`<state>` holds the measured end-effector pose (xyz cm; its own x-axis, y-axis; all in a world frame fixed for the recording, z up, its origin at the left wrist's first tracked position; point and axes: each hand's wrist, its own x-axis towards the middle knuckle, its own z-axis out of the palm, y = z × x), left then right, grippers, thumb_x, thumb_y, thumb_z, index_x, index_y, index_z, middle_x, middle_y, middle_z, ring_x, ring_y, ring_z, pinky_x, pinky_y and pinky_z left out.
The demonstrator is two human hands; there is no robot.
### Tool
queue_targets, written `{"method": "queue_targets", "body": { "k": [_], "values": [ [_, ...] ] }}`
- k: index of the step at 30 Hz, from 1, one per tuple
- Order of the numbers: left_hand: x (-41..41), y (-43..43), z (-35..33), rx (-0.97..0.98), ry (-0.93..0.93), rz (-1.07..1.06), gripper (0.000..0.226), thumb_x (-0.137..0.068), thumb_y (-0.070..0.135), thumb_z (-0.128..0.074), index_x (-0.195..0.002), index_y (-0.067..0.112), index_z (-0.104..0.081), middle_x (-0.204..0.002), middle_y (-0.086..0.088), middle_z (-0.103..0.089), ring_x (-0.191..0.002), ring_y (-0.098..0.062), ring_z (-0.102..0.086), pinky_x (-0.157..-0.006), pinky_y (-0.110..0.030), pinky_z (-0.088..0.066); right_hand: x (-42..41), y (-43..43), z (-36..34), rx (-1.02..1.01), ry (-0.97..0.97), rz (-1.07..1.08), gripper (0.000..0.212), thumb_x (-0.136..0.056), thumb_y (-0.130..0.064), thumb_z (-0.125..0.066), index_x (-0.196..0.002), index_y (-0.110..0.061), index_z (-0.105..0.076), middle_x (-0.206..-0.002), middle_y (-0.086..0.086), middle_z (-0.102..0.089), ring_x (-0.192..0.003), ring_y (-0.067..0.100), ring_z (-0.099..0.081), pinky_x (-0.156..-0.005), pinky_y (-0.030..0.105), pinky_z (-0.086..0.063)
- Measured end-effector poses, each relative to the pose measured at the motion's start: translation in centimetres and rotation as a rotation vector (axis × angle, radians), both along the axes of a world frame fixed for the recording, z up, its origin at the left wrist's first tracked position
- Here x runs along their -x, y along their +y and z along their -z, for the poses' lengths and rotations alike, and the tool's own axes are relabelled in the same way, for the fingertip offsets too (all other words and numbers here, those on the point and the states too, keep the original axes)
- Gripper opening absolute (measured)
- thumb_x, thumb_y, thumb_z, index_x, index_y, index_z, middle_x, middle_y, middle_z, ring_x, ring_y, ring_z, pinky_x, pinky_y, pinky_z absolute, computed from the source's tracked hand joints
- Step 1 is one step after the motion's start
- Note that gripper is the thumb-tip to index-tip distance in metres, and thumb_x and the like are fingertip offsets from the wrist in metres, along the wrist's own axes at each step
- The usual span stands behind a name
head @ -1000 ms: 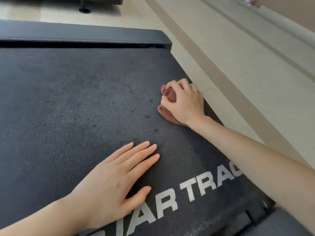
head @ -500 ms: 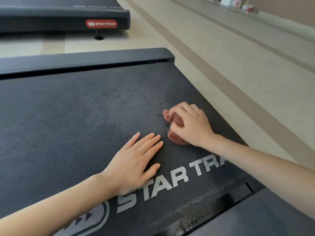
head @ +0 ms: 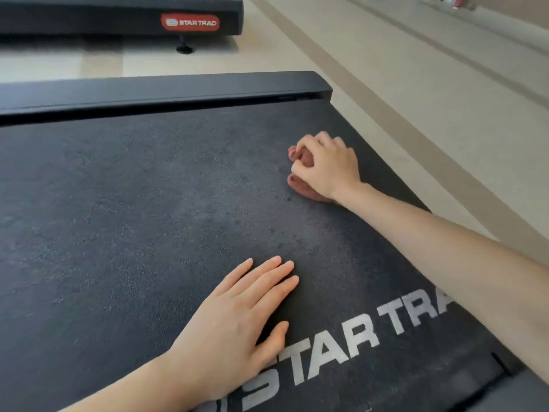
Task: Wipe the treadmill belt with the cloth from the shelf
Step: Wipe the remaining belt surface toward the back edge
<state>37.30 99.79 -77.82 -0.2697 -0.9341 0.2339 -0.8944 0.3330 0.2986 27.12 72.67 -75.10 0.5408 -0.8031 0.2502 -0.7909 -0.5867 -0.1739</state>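
Treadmill belt (head: 148,218) with a cloth (head: 298,185) near its right edge.
Dark, textured, across most of the view, with white STAR TRAC lettering (head: 397,319) at the near end; beyond the far rail (head: 148,90), a second treadmill (head: 89,16) on the pale floor (head: 386,84). Left hand (head: 237,319) flat on the belt just above the lettering — fingers straight and pressed together, thumb apart. Right hand (head: 329,166) near the belt's right edge — fingers curled round the bunched reddish-brown cloth, pressing it to the belt.

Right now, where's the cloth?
Head view, right side: the cloth is bunched under the right hand on the treadmill belt, near its right edge, beyond the STAR TRAC lettering.
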Motion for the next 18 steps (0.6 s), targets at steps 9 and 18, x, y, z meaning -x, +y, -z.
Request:
{"method": "queue_targets", "body": {
  "k": [9,18],
  "values": [
    [-0.1,0.2,-0.4,-0.034,-0.099,-0.022,0.053,-0.092,0.042,-0.037,-0.138,0.018,-0.05,-0.147,0.002,-0.041,-0.14,-0.013,-0.03,-0.113,-0.04,-0.017,0.1,3.0,-0.1,0.019,-0.006,0.06,0.031,-0.086,-0.044,-0.05,-0.111,-0.027,-0.055,-0.121,0.002,-0.052,-0.11,0.033,-0.047,-0.089,0.042,-0.037],
    [-7.4,3.8,-1.2,-0.056,-0.222,-0.342,0.063,-0.093,0.051,-0.028,-0.142,0.013,-0.043,-0.151,-0.005,-0.036,-0.141,-0.02,-0.025,-0.113,-0.045,-0.014,6.5,18.3,0.1,0.103,-0.034,-0.304,0.035,-0.079,-0.043,-0.045,-0.105,-0.025,-0.062,-0.109,-0.003,-0.057,-0.095,0.024,-0.052,-0.077,0.039,-0.043]
  ]
}}
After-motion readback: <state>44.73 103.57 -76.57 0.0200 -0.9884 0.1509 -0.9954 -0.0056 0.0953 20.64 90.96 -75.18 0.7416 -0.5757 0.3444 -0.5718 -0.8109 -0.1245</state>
